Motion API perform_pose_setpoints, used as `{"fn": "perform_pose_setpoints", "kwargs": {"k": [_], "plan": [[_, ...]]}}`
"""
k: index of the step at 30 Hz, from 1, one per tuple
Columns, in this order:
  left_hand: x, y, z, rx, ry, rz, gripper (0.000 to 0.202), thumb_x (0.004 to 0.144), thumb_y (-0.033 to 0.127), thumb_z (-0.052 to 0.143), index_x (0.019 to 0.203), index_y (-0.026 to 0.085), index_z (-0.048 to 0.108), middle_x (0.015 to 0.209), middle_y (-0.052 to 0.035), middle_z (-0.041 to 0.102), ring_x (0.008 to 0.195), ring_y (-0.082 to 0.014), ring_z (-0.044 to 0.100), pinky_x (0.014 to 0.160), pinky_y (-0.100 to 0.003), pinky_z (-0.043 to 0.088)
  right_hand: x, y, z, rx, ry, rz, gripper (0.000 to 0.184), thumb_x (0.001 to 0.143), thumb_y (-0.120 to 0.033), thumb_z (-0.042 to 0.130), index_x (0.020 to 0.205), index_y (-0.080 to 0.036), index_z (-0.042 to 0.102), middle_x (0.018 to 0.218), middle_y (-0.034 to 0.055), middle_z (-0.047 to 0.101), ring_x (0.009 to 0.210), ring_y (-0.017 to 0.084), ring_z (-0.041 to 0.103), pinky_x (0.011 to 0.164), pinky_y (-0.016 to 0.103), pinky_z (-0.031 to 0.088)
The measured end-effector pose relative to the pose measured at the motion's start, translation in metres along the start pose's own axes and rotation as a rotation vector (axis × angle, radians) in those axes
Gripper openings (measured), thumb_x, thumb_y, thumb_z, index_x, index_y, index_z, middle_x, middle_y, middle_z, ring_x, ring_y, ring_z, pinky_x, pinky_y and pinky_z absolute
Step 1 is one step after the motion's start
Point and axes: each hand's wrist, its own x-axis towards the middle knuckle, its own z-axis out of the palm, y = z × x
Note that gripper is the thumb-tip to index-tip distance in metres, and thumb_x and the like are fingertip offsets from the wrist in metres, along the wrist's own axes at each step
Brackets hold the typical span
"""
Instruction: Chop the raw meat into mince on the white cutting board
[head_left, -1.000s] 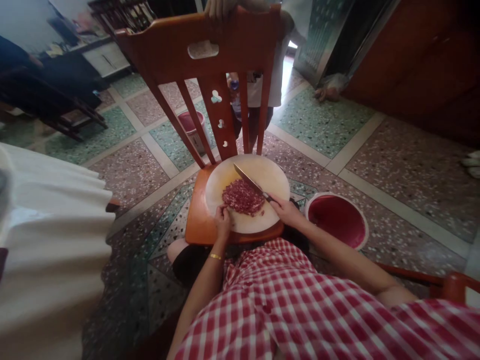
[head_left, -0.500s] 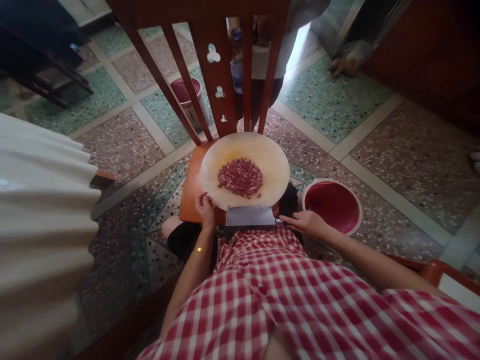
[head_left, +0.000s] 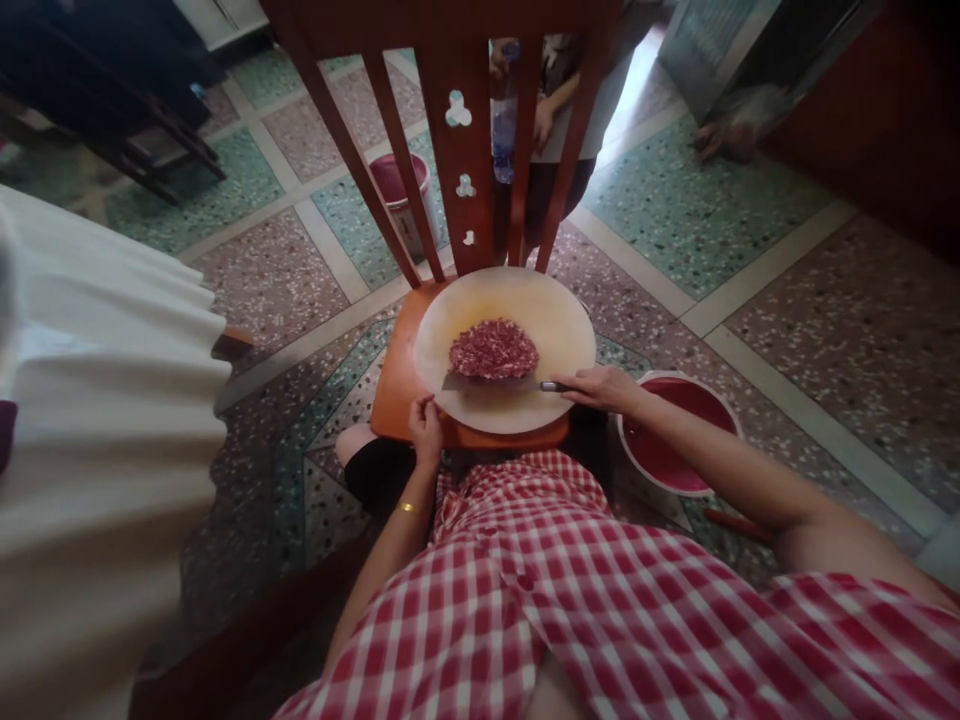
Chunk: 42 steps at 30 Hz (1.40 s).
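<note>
A mound of minced meat (head_left: 493, 345) lies on a round, pale chopping board (head_left: 566, 330) set on the orange seat of a wooden chair (head_left: 397, 370). My right hand (head_left: 604, 387) is closed around the dark handle of a cleaver (head_left: 487, 386). Its blade, seen almost edge-on, lies along the near side of the meat. My left hand (head_left: 426, 428) is closed, fingers curled at the board's near left edge; whether they grip the rim I cannot tell.
A red-lined bucket (head_left: 679, 430) stands on the floor by my right forearm, another bucket (head_left: 401, 200) behind the chair. Beyond the slatted chair back, a person (head_left: 555, 110) stands near a blue-tinted bottle (head_left: 504, 140). Pale draped cloth (head_left: 112, 430) hangs at left.
My right hand has brought the cleaver forward from the board's near edge to the meat, turning its blade from broadside to nearly edge-on. My left hand stays by the board. The view shifts slightly.
</note>
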Motion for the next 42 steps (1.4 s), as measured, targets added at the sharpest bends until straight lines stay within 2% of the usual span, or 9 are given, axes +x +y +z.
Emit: {"fn": "perform_pose_setpoints", "kwargs": {"k": [5, 7, 13, 17, 25, 29, 34, 38, 42], "plan": [[0.003, 0.004, 0.006, 0.189, -0.098, 0.097, 0.023, 0.081, 0.027, 0.043, 0.097, 0.016, 0.056, 0.076, -0.0012, 0.054, 0.071, -0.0113, 0.052, 0.071, -0.024, 0.043, 0.016, -0.008, -0.005, 0.377, 0.072, 0.282, 0.042, 0.086, -0.044, 0.043, 0.124, -0.029, 0.052, 0.104, 0.0020, 0.066, 0.086, 0.018, 0.062, 0.069, 0.023, 0.044], [0.012, 0.006, 0.012, 0.313, -0.161, 0.167, 0.027, 0.079, 0.024, 0.045, 0.102, 0.015, 0.056, 0.080, -0.0033, 0.054, 0.073, -0.0128, 0.052, 0.073, -0.026, 0.043, 0.024, -0.011, -0.006, 0.504, 0.071, 0.374, 0.040, 0.086, -0.042, 0.042, 0.121, -0.027, 0.055, 0.105, 0.0002, 0.066, 0.088, 0.018, 0.062, 0.071, 0.024, 0.045], [0.033, 0.016, 0.022, 0.574, -0.231, 0.353, 0.032, 0.073, 0.022, 0.054, 0.104, 0.016, 0.058, 0.087, -0.0079, 0.053, 0.085, -0.0194, 0.052, 0.080, -0.034, 0.043, 0.026, -0.046, -0.030, 0.518, 0.104, 0.418, 0.040, 0.086, -0.039, 0.043, 0.123, -0.027, 0.053, 0.104, 0.0013, 0.066, 0.089, 0.020, 0.062, 0.075, 0.028, 0.047], [0.033, 0.019, 0.004, 0.442, -0.115, 0.276, 0.029, 0.079, 0.022, 0.046, 0.104, 0.015, 0.058, 0.088, -0.0070, 0.054, 0.079, -0.0151, 0.052, 0.074, -0.029, 0.044, 0.002, -0.085, -0.030, 0.356, 0.155, 0.284, 0.044, 0.088, -0.038, 0.041, 0.129, -0.024, 0.046, 0.101, 0.0065, 0.066, 0.086, 0.019, 0.061, 0.074, 0.027, 0.045], [0.028, 0.009, -0.039, 0.212, 0.181, 0.080, 0.024, 0.078, 0.023, 0.043, 0.092, 0.015, 0.061, 0.091, -0.0052, 0.060, 0.087, -0.0147, 0.056, 0.084, -0.029, 0.043, -0.038, -0.125, 0.019, 0.050, 0.060, 0.028, 0.040, 0.091, -0.039, 0.036, 0.123, -0.022, 0.054, 0.067, 0.0045, 0.057, 0.057, 0.014, 0.051, 0.054, 0.023, 0.035], [0.026, 0.004, -0.043, 0.173, 0.231, 0.060, 0.022, 0.076, 0.021, 0.044, 0.088, 0.015, 0.061, 0.089, -0.0052, 0.062, 0.086, -0.0149, 0.056, 0.085, -0.030, 0.043, -0.030, -0.130, 0.033, -0.001, 0.000, 0.072, 0.041, 0.092, -0.039, 0.033, 0.127, -0.026, 0.049, 0.071, 0.0052, 0.057, 0.060, 0.014, 0.051, 0.055, 0.023, 0.033], [0.021, 0.003, -0.039, 0.156, 0.203, 0.105, 0.022, 0.077, 0.024, 0.045, 0.090, 0.015, 0.061, 0.087, -0.0045, 0.061, 0.085, -0.0147, 0.056, 0.083, -0.029, 0.044, 0.017, -0.135, 0.036, -0.001, -0.107, 0.287, 0.042, 0.092, -0.036, 0.032, 0.133, -0.030, 0.040, 0.081, 0.0077, 0.060, 0.066, 0.016, 0.055, 0.057, 0.022, 0.036], [0.016, 0.008, -0.036, 0.170, 0.181, 0.111, 0.022, 0.078, 0.025, 0.045, 0.089, 0.016, 0.061, 0.087, -0.0043, 0.061, 0.085, -0.0146, 0.056, 0.085, -0.030, 0.044, 0.051, -0.139, 0.025, 0.212, -0.020, 0.464, 0.045, 0.089, -0.036, 0.038, 0.134, -0.029, 0.038, 0.090, 0.0084, 0.063, 0.073, 0.019, 0.059, 0.062, 0.026, 0.042], [0.015, 0.011, -0.030, 0.156, 0.118, 0.129, 0.023, 0.079, 0.027, 0.044, 0.090, 0.015, 0.061, 0.089, -0.0052, 0.061, 0.087, -0.0150, 0.056, 0.084, -0.030, 0.044, 0.056, -0.133, 0.008, 0.799, 0.190, 0.633, 0.042, 0.087, -0.038, 0.038, 0.126, -0.023, 0.047, 0.081, 0.0036, 0.063, 0.067, 0.016, 0.059, 0.059, 0.025, 0.046]]}}
